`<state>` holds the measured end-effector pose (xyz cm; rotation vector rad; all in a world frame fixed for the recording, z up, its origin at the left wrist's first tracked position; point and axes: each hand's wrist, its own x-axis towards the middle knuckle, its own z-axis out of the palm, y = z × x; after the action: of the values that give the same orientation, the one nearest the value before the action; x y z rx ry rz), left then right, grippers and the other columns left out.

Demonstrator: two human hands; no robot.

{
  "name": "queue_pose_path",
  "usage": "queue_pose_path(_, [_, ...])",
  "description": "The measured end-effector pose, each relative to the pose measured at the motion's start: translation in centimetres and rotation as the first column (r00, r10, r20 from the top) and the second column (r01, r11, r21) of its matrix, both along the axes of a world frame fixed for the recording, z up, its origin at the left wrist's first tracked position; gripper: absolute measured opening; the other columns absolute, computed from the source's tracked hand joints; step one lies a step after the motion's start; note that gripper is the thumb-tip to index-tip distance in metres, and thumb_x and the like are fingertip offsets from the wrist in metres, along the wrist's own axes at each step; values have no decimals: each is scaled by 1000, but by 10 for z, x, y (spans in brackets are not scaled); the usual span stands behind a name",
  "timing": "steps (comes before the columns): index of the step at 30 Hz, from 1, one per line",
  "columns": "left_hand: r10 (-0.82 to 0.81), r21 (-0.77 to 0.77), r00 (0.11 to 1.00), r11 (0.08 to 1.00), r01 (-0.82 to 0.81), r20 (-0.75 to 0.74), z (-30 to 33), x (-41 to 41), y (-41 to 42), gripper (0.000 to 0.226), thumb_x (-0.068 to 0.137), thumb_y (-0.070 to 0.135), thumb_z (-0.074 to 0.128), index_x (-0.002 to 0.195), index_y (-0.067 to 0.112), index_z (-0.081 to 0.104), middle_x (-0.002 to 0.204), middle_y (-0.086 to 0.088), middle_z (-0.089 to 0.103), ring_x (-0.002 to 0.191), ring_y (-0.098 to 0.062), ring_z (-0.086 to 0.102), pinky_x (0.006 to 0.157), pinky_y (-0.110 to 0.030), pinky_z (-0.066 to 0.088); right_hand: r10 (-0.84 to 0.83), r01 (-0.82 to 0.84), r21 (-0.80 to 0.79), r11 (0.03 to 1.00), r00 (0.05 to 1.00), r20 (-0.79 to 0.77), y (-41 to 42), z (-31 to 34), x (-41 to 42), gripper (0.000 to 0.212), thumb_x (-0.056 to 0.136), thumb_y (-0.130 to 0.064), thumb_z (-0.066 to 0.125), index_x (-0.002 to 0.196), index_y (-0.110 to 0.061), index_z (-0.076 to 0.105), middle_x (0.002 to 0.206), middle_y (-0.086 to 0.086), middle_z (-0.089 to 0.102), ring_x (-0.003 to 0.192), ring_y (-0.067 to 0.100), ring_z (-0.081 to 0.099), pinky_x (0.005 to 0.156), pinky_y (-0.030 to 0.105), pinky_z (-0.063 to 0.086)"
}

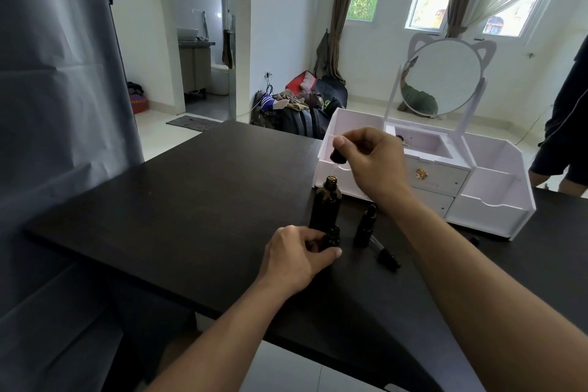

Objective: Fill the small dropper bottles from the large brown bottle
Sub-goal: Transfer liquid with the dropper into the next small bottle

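Note:
The large brown bottle point(327, 204) stands open and upright on the black table point(178, 216). My right hand point(369, 159) pinches a dropper cap point(337, 156) just above the bottle's mouth, its glass tube pointing down. My left hand point(299, 256) grips a small dark dropper bottle point(331, 237) standing in front of the large one. A second small dropper bottle point(365, 227) stands capped to the right. A loose dropper cap point(386, 254) lies on the table beside it.
A white vanity organiser point(490, 197) with a cat-ear mirror point(445, 78) and drawers sits right behind the bottles. Another small dark cap point(474, 240) lies near its front. A person in dark clothes point(566, 124) stands at the right edge. Bags lie on the floor beyond.

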<state>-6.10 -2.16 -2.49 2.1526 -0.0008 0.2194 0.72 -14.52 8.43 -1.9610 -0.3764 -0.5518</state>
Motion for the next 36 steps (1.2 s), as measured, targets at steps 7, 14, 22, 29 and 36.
queue_pose_path(7, [-9,50,1000,999,8,19,0,1,1,37,77,48,75,109,29,73,88,10,68,85,-7,64,79,-29,54,-32,28,33,999,990,138,-6,36,-6,15,87,-32,72,86,-17,71,80,2,74,77,17,73,80,44,60])
queue_pose_path(14, [-28,36,998,999,26,51,-1,0,2,35,77,47,76,106,26,74,85,9,69,82,-5,64,79,-30,55,-13,14,-6,1000,990,142,-9,42,-22,19,87,-32,72,87,-14,72,77,-1,74,72,12,72,78,41,60])
queue_pose_path(22, [-29,33,998,999,27,56,-2,2,2,33,77,46,76,102,26,75,79,10,68,77,-6,64,75,-28,55,74,-72,-39,997,996,56,-11,21,-37,13,87,-25,73,81,-14,70,72,0,74,67,10,72,75,40,61])
queue_pose_path(29, [-25,32,999,999,25,21,-3,3,1,32,77,47,75,104,29,74,77,12,67,75,-4,63,72,-27,54,69,-66,-82,994,997,39,-14,6,-36,12,85,-28,74,79,-19,70,74,2,74,72,17,72,74,46,60])
queue_pose_path(36, [-3,34,1000,999,2,12,-2,3,0,42,78,46,76,113,26,71,82,13,64,83,-7,64,78,-28,54,42,-40,-83,996,999,23,-14,-2,-33,16,85,-27,75,74,-15,70,74,4,73,72,21,71,71,46,60])
